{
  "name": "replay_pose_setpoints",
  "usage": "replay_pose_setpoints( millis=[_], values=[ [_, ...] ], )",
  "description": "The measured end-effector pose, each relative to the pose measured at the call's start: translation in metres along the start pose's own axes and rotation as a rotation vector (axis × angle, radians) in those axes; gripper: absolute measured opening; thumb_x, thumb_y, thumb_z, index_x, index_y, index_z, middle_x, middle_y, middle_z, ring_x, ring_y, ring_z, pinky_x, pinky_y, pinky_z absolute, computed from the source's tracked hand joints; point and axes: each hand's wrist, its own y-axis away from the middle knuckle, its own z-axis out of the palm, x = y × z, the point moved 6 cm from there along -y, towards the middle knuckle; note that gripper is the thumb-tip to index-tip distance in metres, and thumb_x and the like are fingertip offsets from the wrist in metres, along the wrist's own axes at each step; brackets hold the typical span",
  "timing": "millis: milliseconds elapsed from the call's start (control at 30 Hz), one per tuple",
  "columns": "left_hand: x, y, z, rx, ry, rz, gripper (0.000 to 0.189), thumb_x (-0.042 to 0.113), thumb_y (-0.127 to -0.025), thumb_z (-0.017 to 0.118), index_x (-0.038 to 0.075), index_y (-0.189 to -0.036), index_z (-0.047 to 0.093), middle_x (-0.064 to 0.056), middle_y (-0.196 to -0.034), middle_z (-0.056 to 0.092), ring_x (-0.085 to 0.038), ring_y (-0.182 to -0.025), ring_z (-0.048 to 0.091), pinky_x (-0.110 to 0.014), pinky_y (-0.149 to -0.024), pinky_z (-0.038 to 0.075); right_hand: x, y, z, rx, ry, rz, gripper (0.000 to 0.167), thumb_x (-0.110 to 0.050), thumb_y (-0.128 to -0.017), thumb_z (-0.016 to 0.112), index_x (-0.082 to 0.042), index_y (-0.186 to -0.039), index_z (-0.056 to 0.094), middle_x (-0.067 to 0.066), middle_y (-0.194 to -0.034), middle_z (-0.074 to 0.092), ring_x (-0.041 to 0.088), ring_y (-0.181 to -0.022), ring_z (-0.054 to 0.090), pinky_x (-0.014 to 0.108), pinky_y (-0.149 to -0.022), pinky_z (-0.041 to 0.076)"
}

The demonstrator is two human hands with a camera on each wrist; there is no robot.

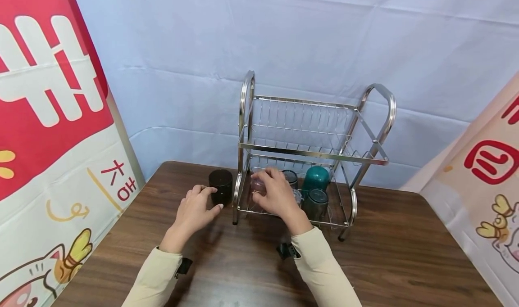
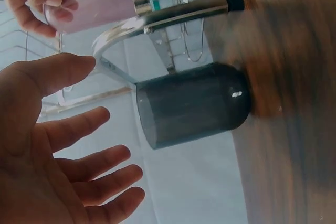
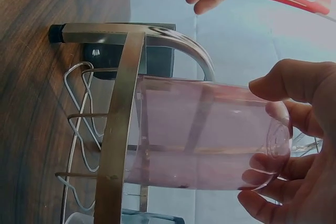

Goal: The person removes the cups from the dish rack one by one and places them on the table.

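- On a brown wooden table point(image 1: 389, 257) stands a two-tier metal rack point(image 1: 312, 153).
- The left hand point(image 1: 196, 208), fingers spread wide, is just beside the dark cup point(image 2: 194, 106).
- The right hand point(image 1: 277, 194) grips the base of an upside-down pink cup point(image 3: 199, 135) at the rack's lower left.
- The dark cup is upright on the table, between left hand and rack.

I note the head camera set high, facing forward and down across the tabletop point(image 1: 405, 244) and the whole rack point(image 1: 300, 152). Both wrist cameras look in sideways from close range; their views share the pink glass point(image 3: 210, 132), the dark glass point(image 2: 191, 106) and part of the rack.
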Motion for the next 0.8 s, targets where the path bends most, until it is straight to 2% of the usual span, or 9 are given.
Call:
replay_pose_setpoints(
  millis=[233, 600, 733, 800],
  values=[
    [0.002, 0.008, 0.003, -0.014, 0.018, 0.002, 0.047, 0.032, -0.079, 0.071, 0.008, -0.118, 0.062, -0.020, -0.118, 0.051, -0.038, -0.104, 0.049, -0.052, -0.079, 0.043, -0.002, 0.004, -0.004, 0.053, -0.013, -0.031, 0.039, -0.018, -0.073, 0.073, -0.015, -0.110, 0.064, 0.015, -0.116, 0.052, 0.035, -0.108, 0.047, 0.048, -0.083, 0.044],
    [0.006, 0.016, 0.003, -0.017, 0.057, 0.003, 0.047, 0.033, -0.078, 0.073, 0.010, -0.118, 0.063, -0.016, -0.117, 0.053, -0.036, -0.104, 0.050, -0.052, -0.078, 0.043, -0.005, 0.011, -0.012, 0.095, -0.096, -0.053, 0.038, -0.016, -0.074, 0.073, -0.014, -0.111, 0.064, 0.016, -0.117, 0.051, 0.033, -0.107, 0.046, 0.047, -0.080, 0.045],
    [0.007, 0.018, 0.006, -0.002, 0.091, -0.009, 0.047, 0.033, -0.077, 0.073, 0.011, -0.117, 0.063, -0.014, -0.116, 0.054, -0.034, -0.104, 0.051, -0.051, -0.078, 0.044, -0.007, 0.014, -0.015, 0.108, -0.126, -0.052, 0.038, -0.014, -0.073, 0.073, -0.014, -0.111, 0.065, 0.015, -0.118, 0.051, 0.033, -0.108, 0.045, 0.047, -0.081, 0.044],
    [0.007, 0.019, 0.007, 0.025, 0.114, -0.008, 0.047, 0.033, -0.077, 0.073, 0.011, -0.117, 0.063, -0.013, -0.115, 0.054, -0.033, -0.104, 0.052, -0.050, -0.077, 0.045, -0.007, 0.015, -0.016, 0.113, -0.140, -0.042, 0.039, -0.014, -0.073, 0.073, -0.013, -0.111, 0.065, 0.015, -0.118, 0.051, 0.032, -0.109, 0.045, 0.047, -0.082, 0.044]
  ],
)
